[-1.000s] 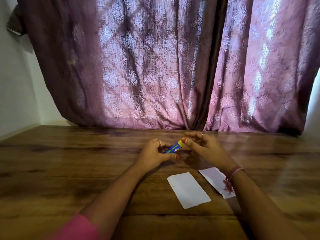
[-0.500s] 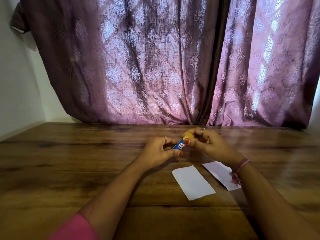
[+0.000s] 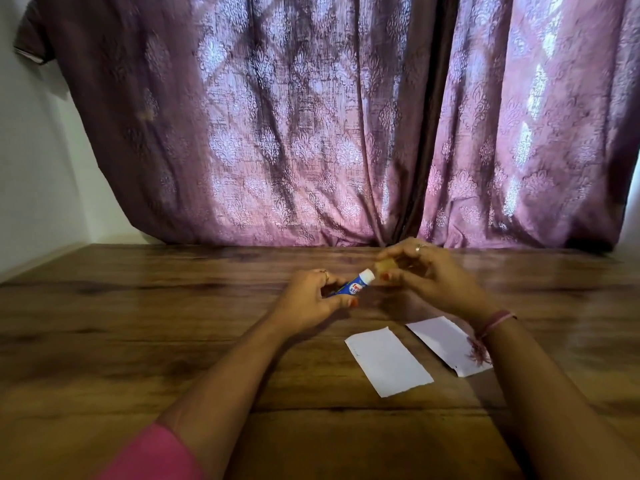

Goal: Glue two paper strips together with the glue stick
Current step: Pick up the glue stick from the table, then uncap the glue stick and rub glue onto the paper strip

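Yellow cap's off the glue stick, so you're set to spread.

Your left hand (image 3: 313, 299) grips the blue glue stick (image 3: 351, 286) with fingers curled round its barrel, white tip bare; your right hand (image 3: 427, 277) pinches the blurry yellow cap (image 3: 383, 265) just beside it. I'd park the cap on the wooden table (image 3: 138, 341), then twist up only a little glue. Both paper strips (image 3: 388, 362) lie flat near the table's near edge, thin white rectangles that'll slide on that glossy grain, so pin one while rubbing.
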`<state>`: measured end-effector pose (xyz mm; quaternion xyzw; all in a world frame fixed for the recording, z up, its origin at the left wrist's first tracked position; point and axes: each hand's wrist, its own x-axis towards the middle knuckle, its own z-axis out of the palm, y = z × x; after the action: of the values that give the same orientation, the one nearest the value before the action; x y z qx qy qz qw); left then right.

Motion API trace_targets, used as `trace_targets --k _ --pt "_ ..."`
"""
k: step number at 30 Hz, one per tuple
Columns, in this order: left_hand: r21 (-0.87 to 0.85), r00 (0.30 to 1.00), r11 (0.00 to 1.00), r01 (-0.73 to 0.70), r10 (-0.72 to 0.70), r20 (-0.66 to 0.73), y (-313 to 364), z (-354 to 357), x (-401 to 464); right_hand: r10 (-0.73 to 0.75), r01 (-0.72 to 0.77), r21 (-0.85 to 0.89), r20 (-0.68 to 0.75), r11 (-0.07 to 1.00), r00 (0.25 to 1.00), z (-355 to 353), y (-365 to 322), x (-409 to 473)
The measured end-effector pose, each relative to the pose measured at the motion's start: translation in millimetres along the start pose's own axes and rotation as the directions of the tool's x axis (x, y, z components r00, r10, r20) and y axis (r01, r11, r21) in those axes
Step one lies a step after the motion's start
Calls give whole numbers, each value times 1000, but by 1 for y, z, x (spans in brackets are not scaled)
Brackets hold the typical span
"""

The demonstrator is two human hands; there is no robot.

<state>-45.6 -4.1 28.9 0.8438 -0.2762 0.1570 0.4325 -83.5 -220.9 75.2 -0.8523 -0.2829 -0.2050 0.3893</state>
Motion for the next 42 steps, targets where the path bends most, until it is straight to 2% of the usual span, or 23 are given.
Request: trace_targets --k 1,3,5,8,11,14,19,22,27,29,32,35,38,42 --pt "-62 999 997 35 -36 -10 -4 0 0 5 -3 63 -40 998 999 -5 0 -1" --pt "-312 988 939 145 -157 -12 -9 2 0 49 -35 171 -79 985 996 -12 1 -2" --pt "-465 977 864 195 -211 18 -17 4 2 89 -86 167 -13 982 996 -9 1 -2" --pt "-445 974 874 193 -227 -23 -28 3 6 140 -155 174 98 972 985 11 -5 0" --pt "-374 938 905 203 -289 -191 -43 1 14 152 -178 180 145 967 978 35 -12 1" --pt "-483 889 852 200 -365 -277 -54 -3 18 110 -135 114 205 984 973 59 -17 0" --pt "-552 875 817 167 -381 -299 -57 -4 21 62 -76 25 355 997 933 89 -22 -2" --pt "-555 885 817 154 -364 -290 -54 -4 22 84 -77 -34 402 996 912 95 -20 -2" --pt "-580 896 803 137 -350 -273 -50 -7 21 90 -114 35 410 993 908 89 -20 -2" --pt "-636 889 758 143 -381 -253 -45 -8 19 100 -131 68 348 989 932 79 -20 0" --pt "-731 893 664 155 -411 -185 -33 -11 16 141 -162 175 125 971 982 67 -16 4" --pt "-784 919 600 160 -380 -103 -16 -12 12 221 -198 280 -52 939 974 66 -13 7" --pt "-837 942 525 150 -333 -40 2 -10 10 260 -208 352 -107 913 960 73 -16 7" --pt "-806 959 572 152 -284 -21 14 -10 6 291 -198 395 -191 897 937 78 -18 7"
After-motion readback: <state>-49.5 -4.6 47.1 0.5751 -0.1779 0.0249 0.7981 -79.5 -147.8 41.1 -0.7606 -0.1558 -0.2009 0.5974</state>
